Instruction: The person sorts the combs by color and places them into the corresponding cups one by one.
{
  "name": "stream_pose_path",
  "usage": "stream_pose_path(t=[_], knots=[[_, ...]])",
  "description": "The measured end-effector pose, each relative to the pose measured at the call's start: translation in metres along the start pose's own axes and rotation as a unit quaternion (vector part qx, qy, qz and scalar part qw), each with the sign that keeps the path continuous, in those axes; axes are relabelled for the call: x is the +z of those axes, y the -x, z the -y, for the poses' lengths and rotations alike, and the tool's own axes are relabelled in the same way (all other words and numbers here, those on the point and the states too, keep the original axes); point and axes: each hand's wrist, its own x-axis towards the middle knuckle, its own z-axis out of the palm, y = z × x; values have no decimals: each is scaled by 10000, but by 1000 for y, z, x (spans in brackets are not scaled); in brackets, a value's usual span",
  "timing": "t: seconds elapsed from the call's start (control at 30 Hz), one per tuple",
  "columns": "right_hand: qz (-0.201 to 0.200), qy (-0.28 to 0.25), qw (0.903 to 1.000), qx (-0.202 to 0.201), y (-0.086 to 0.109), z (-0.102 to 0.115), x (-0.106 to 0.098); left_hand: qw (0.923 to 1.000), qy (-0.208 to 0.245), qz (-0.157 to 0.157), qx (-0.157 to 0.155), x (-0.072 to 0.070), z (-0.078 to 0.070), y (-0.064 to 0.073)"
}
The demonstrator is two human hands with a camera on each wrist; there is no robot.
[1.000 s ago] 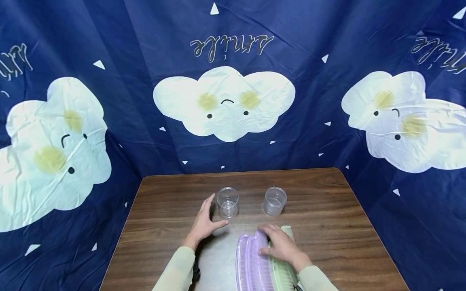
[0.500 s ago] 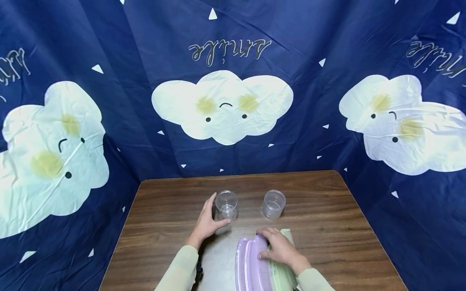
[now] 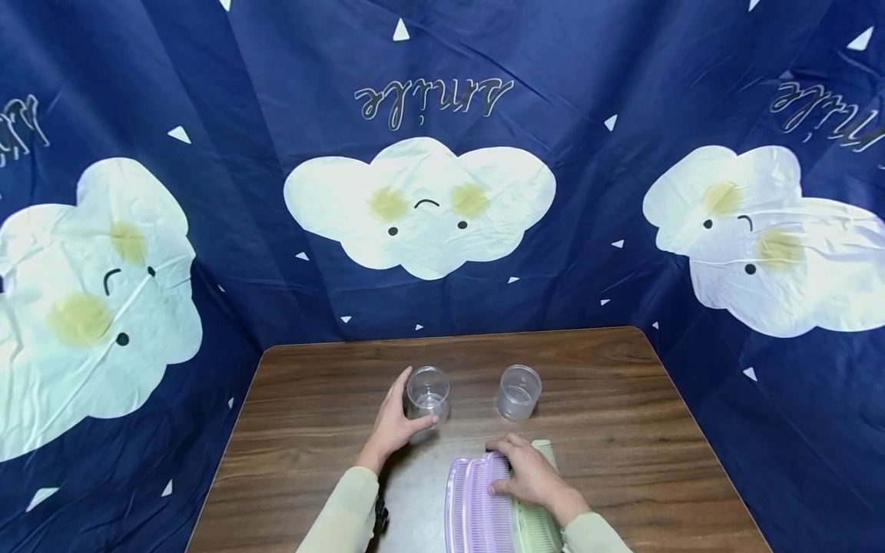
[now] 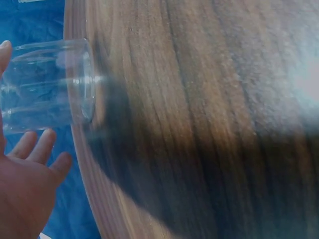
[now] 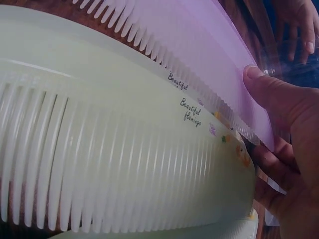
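In the head view my left hand [image 3: 391,427] reaches around a clear plastic cup [image 3: 428,393]. Its thumb lies at the near side, its fingers along the left. The left wrist view shows fingertips [image 4: 46,137] against the same cup [image 4: 47,87], whose far part is cut off by the frame. My right hand [image 3: 532,475] grips the end of a purple comb [image 3: 489,507], thumb on its face. Beside and beneath the hand lies a pale green comb [image 3: 531,526]. Printed lettering shows on the green comb [image 5: 114,119] in the right wrist view.
A second clear cup [image 3: 518,393] stands to the right of the first. Both are on the wood-grain table [image 3: 622,430]. Another purple comb [image 3: 455,503] lies along the left of the gripped one. A blue curtain [image 3: 594,284] with cloud prints rises behind the table edge.
My left thumb and fingers have come in closer around the clear cup. The right hand stays at the purple comb. The head view has tilted slightly, shifting the whole scene down.
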Motion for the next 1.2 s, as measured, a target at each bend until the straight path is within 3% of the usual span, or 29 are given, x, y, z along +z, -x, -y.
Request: stream_pose_path(t=[0.37, 0.73, 1.2], knots=[[-77, -98, 9999, 5, 1, 2, 1, 10000, 28, -20, -71, 3, -2, -2], [-166, -115, 9998, -57, -5, 2, -11, 9998, 32, -80, 158, 4, -1, -10], [-53, -431, 9989, -189, -6, -3, -17, 9999, -2, -61, 103, 4, 1, -6]])
